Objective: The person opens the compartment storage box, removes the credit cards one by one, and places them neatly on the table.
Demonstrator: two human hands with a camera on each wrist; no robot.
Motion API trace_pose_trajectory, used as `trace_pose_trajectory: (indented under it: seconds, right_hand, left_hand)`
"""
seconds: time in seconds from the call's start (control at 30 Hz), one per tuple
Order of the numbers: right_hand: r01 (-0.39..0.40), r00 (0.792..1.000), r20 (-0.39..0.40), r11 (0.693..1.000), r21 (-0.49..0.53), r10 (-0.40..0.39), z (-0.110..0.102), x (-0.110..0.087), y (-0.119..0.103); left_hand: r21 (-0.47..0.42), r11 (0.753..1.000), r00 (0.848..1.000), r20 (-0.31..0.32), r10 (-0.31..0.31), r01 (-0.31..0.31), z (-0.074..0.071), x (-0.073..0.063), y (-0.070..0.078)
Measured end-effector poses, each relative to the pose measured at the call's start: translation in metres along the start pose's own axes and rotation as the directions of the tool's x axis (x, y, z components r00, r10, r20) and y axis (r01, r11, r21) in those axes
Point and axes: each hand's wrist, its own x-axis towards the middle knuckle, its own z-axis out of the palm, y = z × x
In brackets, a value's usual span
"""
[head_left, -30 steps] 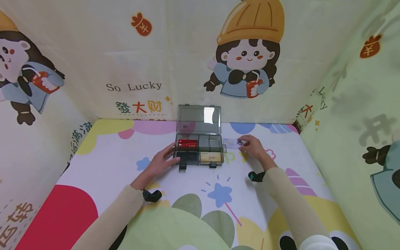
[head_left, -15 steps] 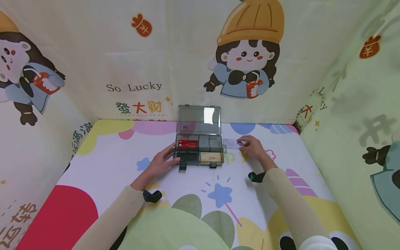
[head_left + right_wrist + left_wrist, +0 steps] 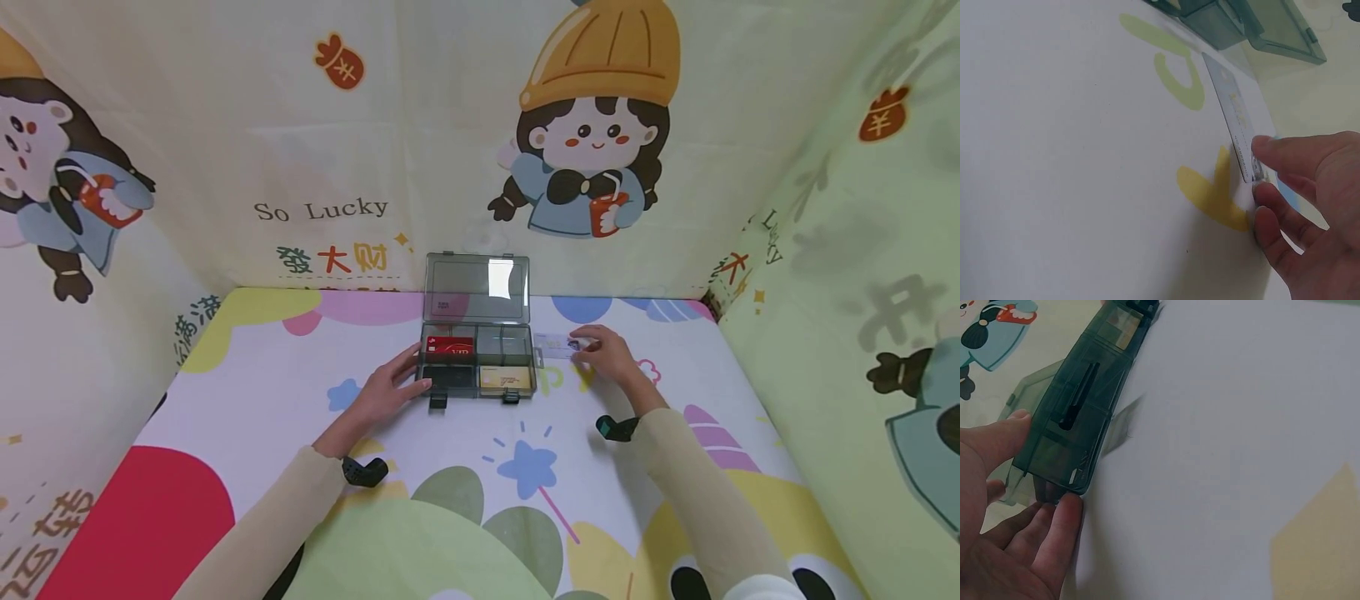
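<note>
A smoky clear plastic box (image 3: 506,343) with compartments stands with its lid (image 3: 468,287) raised. A red card (image 3: 450,346) marked VIP lies in the rear left compartment. At the front are a black card (image 3: 450,378) on the left and a beige card (image 3: 506,377) on the right. My left hand (image 3: 384,389) grips the box's left end, thumb at the front corner and fingertips along the side. To the right of the box, my right hand (image 3: 607,353) pinches the far end of a pale translucent card (image 3: 1229,106) on the table, thumb on its face and a fingertip at its edge.
A cartoon-printed cloth covers the table (image 3: 277,367). Printed walls rise at the back (image 3: 450,167) and both sides. Two front latches (image 3: 438,402) hang from the box. Each wrist wears a small black camera mount (image 3: 364,472).
</note>
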Motion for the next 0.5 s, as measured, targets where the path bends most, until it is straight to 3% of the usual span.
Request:
trace_pose_trajectory:
  seconds: [0.5]
  right_hand:
    - [-0.029, 1.0, 0.001, 0.995, 0.091, 0.029, 0.0026, -0.0085, -0.0004]
  left_hand:
    - [-0.021, 1.0, 1.0, 0.001, 0.001, -0.001, 0.0003, -0.0007, -0.0008]
